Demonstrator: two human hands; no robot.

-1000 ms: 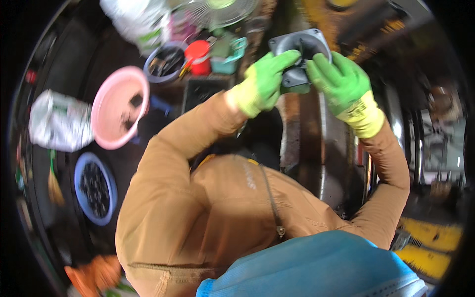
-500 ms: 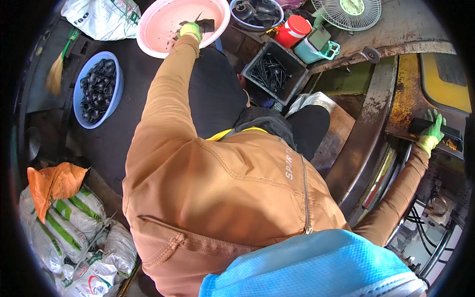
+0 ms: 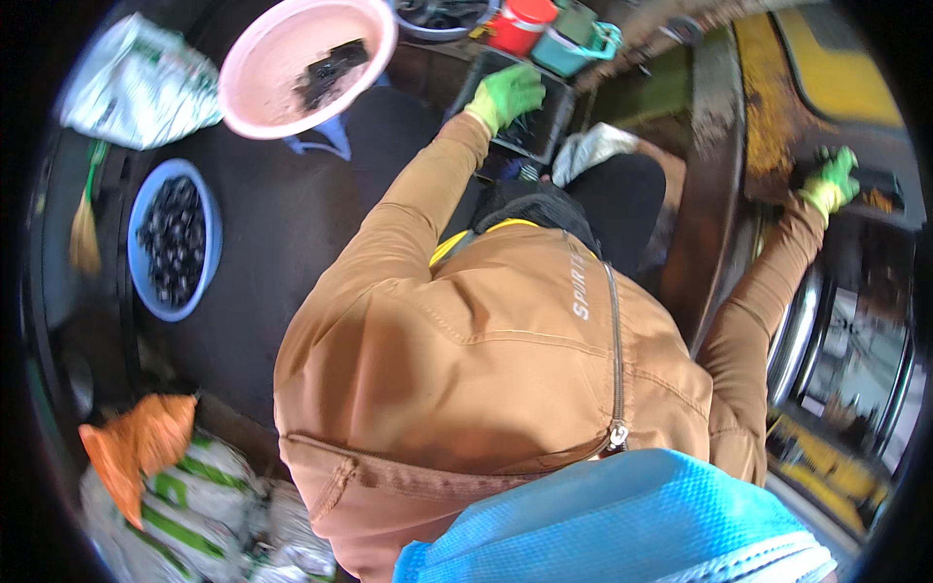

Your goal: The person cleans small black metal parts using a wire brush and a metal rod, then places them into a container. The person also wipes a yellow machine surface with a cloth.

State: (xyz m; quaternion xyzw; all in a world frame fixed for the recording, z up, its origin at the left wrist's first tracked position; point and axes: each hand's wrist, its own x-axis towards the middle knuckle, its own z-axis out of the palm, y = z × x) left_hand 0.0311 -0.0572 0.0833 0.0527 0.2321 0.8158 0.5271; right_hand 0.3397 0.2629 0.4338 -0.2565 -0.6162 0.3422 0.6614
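My left hand (image 3: 507, 95), in a green glove, reaches over a dark crate (image 3: 540, 144) that holds thin dark rods. Its fingers are stretched out and nothing shows in them; some blur softens the fingertips. At the far right, my gloved right hand (image 3: 831, 185) is closed around part of a black handle-like block (image 3: 881, 187) on the machine. To the left of the crate, a pink basin (image 3: 236, 85) holds a black flat piece (image 3: 336, 64) and dark bits around it.
A blue basin (image 3: 216, 233) full of black rounded parts stands at left. White sacks (image 3: 209, 507) and an orange sack (image 3: 141, 452) lie lower left. A red jug (image 3: 522, 24) and a teal basket (image 3: 562, 60) stand behind the crate. A broom (image 3: 86, 233) leans at far left.
My left hand has left the pink basin and moved right, over the crate. A black piece now lies in the basin. My right hand stays at the black block. The view has shifted.
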